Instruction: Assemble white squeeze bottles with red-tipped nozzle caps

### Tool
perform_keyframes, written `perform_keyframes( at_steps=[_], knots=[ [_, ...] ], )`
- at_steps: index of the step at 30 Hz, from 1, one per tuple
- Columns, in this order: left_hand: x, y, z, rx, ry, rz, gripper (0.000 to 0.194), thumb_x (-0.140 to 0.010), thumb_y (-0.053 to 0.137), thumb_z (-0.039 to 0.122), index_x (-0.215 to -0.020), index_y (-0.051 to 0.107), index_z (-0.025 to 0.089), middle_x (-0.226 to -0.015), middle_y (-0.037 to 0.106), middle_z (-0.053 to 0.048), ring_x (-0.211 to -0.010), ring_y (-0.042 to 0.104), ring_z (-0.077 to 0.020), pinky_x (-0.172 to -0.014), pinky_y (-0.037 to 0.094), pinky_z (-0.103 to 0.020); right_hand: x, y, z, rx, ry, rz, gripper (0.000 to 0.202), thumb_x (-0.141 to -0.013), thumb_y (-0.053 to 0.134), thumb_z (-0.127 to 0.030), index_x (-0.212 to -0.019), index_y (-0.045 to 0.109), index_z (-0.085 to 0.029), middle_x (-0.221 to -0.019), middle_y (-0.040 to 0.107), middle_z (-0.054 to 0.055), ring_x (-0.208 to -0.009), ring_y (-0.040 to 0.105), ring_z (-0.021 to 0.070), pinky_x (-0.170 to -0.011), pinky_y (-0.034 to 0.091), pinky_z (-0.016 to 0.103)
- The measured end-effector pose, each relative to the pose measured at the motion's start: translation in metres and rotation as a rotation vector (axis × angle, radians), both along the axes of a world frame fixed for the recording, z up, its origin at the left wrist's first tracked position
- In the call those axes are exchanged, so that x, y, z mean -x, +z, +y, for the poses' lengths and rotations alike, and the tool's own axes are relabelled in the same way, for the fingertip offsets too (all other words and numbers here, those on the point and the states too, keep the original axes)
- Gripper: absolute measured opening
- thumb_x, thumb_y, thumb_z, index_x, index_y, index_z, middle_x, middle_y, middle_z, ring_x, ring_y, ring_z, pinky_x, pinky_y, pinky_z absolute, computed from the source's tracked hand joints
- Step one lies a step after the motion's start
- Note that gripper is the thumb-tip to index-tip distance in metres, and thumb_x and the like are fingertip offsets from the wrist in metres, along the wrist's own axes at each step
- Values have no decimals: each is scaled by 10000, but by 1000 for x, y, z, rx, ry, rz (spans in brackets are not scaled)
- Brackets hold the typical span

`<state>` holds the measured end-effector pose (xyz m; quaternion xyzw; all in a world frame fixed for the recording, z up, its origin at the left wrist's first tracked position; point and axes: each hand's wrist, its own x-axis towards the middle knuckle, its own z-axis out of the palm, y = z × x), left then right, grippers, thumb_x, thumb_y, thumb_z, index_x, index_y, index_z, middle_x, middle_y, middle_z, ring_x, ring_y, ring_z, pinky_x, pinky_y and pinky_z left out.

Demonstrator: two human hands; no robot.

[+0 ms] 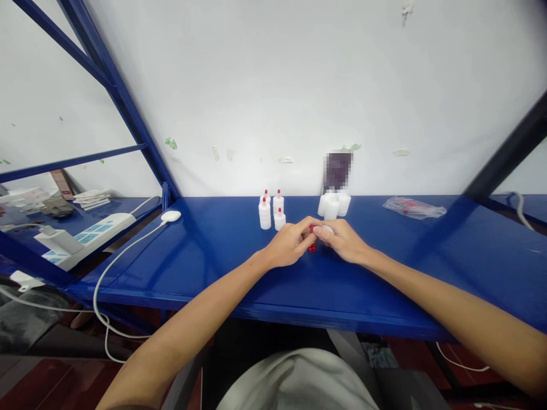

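My left hand (292, 244) and my right hand (342, 239) meet above the blue table. The fingers of my right hand are wrapped round a white bottle (328, 229), mostly hidden by them. My left hand is pinched at the bottle's end, near a small red cap (311, 228); whether it holds that cap is hidden. Several red caps (312, 248) lie on the table just below the hands. Left of them stand several white bottles with red tips (265, 214). Behind my right hand is a group of white bottles (331, 206) with no red tips showing.
The blue table (205, 250) runs along a white wall. A clear plastic bag (413, 208) with red bits lies at the right. A white cable with a white plug (171, 216) and a power strip (94, 236) are at the left, beside blue frame posts.
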<state>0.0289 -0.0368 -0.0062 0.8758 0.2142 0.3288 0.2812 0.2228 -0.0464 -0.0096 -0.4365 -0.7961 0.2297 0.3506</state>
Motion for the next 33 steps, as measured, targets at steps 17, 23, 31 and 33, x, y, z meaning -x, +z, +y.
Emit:
perform_keyframes(
  at_steps=[17,23,31,33],
  knots=[
    [40,17,36,-253,783,257,299,-1015,338,336,-1222,525,226,-676,607,-13,-621,601,-199,-633,394,-271,5,0,-4,-81,-307,365,441,-668,781,-534,-594,496,-206,-570,485,-13,-532,408,126,-497,320,269],
    [37,12,36,-296,778,425,361,-1016,313,360,-1289,493,207,-817,659,-90,-708,658,-256,-686,474,-343,-4,-8,0,-56,-172,510,328,-799,598,-508,-679,549,-206,-561,510,-3,-509,465,151,-517,362,295],
    [21,11,10,-462,141,474,191,-931,506,316,-1023,633,207,-689,651,1,-612,607,-151,-614,403,-239,0,-5,4,79,-142,382,197,-836,524,-396,-816,557,-203,-654,560,-12,-620,525,164,-597,391,285],
    [16,9,6,-462,86,522,208,-920,542,382,-967,635,203,-684,656,0,-604,606,-154,-587,377,-244,0,-2,4,73,-157,346,186,-820,524,-384,-793,549,-201,-649,570,-10,-622,516,163,-618,393,290]
  ],
)
